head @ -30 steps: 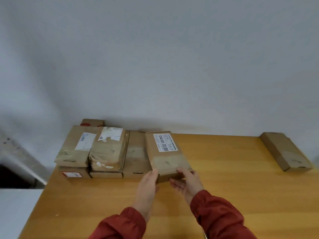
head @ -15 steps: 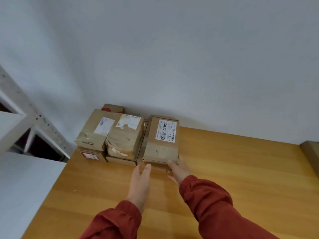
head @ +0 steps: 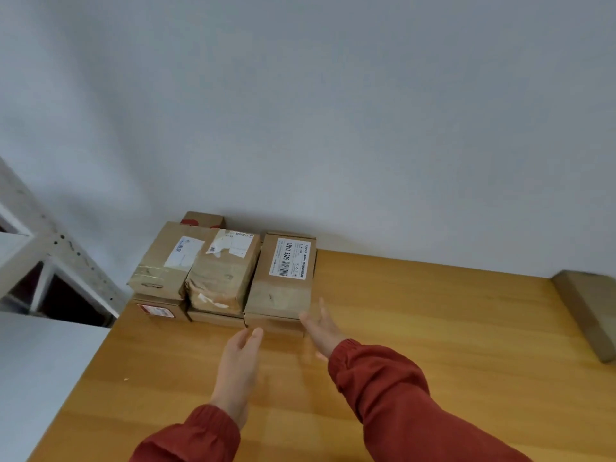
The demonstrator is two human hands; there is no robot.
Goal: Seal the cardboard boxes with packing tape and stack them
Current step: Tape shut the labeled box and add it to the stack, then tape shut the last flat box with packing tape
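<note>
A brown box with a white barcode label (head: pixel 281 278) lies squared on top of a lower box (head: pixel 273 325) at the right end of a stack against the wall. Beside it sit a crumpled taped box (head: pixel 221 278) and another labelled box (head: pixel 166 261), each on lower boxes. My left hand (head: pixel 240 358) hovers open just in front of the stack, fingers straight. My right hand (head: pixel 321 328) is open too, its fingertips at the barcode box's front right corner. Both hands hold nothing. No tape roll is in view.
The wooden table (head: pixel 433 345) stretches right to a single long cardboard box (head: pixel 590 311) at the frame edge. A white metal shelf frame (head: pixel 50 261) and a white surface (head: pixel 36 361) stand left of the table. A small red-marked box (head: pixel 203 220) is behind the stack.
The barcode box was slid back and straightened on the stack. Both hands have let go of it and drawn slightly back. My view swung left.
</note>
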